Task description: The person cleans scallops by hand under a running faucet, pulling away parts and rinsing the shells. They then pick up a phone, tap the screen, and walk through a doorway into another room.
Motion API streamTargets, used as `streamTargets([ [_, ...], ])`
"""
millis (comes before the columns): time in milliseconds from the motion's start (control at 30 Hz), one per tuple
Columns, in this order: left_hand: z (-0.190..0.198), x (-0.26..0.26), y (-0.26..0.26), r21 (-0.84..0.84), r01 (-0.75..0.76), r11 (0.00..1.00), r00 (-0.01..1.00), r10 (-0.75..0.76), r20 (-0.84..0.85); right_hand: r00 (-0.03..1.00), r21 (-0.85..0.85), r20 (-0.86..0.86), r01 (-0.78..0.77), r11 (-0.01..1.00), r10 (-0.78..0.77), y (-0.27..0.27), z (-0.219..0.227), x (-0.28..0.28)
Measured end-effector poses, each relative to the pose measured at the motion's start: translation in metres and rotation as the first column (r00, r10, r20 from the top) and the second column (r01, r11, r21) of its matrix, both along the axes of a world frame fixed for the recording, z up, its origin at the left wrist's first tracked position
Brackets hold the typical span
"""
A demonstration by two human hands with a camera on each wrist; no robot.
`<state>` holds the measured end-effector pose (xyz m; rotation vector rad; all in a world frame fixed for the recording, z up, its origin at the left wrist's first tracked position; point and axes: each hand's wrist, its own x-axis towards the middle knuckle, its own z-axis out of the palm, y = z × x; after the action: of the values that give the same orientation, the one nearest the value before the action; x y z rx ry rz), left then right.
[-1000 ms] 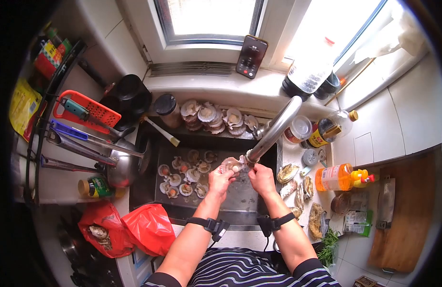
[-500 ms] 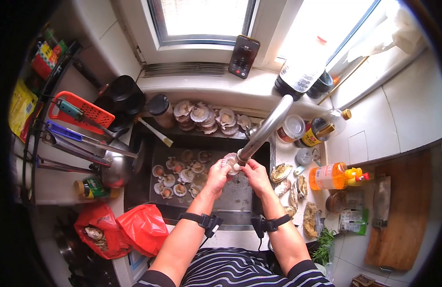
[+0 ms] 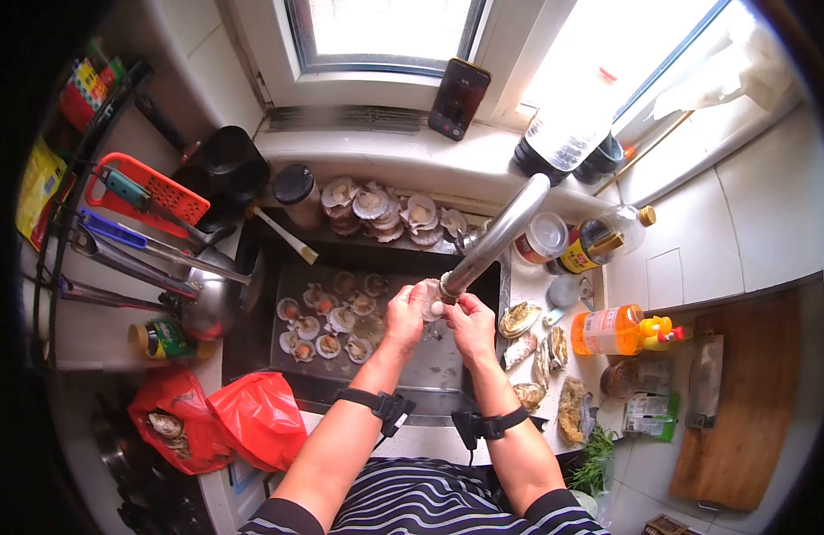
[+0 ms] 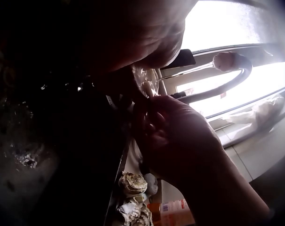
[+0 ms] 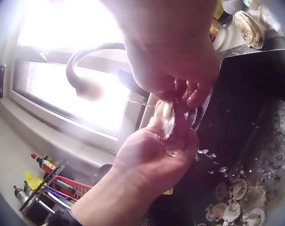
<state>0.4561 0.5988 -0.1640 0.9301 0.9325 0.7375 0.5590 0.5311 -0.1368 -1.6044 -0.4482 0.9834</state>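
Note:
Under the tap (image 3: pixel 497 236), over the sink, the left hand (image 3: pixel 407 319) holds a scallop shell (image 3: pixel 432 301) by its edge. The right hand (image 3: pixel 471 328) pinches at the pale scallop meat on the shell's right side. In the right wrist view the shell (image 5: pixel 165 117) lies between the left hand (image 5: pixel 154 157) and the bent fingers of the right hand (image 5: pixel 180 66), with a thin stream of water reaching it. The left wrist view shows the right hand (image 4: pixel 180 136) touching the wet shell (image 4: pixel 148 84); much of that view is dark.
Several opened scallops (image 3: pixel 329 323) lie in the sink basin (image 3: pixel 412 367). Stacked scallops (image 3: pixel 373 203) line its back ledge, beside a brush (image 3: pixel 287 236). Oysters (image 3: pixel 519 319) and an orange bottle (image 3: pixel 610 330) stand at the right. Red bags (image 3: pixel 259 421) sit front left.
Both hands stay at the shell under the tap, and the shell has turned more edge-on to the head view. The head view has shifted slightly.

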Motion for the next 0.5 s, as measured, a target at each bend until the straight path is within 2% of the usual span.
streamTargets([
  [33, 0.002, -0.001, 0.000, 0.005, 0.021, 1.000, 1.000, -0.021, -0.009, 0.999, 0.010, -0.038, 0.009, 1.000, -0.009, -0.001, 0.000, 0.000],
  [100, 0.007, -0.003, -0.002, -0.071, 0.039, 0.997, 0.996, -0.032, 0.088, 0.994, 0.029, -0.111, 0.026, 0.999, -0.023, -0.003, 0.000, 0.002],
  [233, 0.015, -0.006, -0.005, -0.197, 0.069, 0.978, 0.984, -0.034, 0.175, 0.991, 0.003, -0.131, 0.019, 1.000, -0.018, -0.006, -0.002, 0.005],
  [333, 0.019, -0.004, -0.006, -0.173, 0.065, 0.983, 0.985, -0.036, 0.167, 0.993, -0.004, -0.116, 0.004, 1.000, -0.004, -0.005, 0.001, 0.006],
  [433, 0.017, -0.002, -0.004, -0.027, 0.016, 0.999, 0.992, -0.012, 0.129, 0.991, 0.022, -0.131, -0.021, 1.000, 0.024, -0.004, -0.001, 0.003],
  [500, 0.018, -0.003, -0.004, -0.041, 0.055, 0.998, 0.995, -0.051, 0.088, 0.989, 0.047, -0.149, 0.002, 0.999, 0.005, -0.006, -0.007, 0.004],
])
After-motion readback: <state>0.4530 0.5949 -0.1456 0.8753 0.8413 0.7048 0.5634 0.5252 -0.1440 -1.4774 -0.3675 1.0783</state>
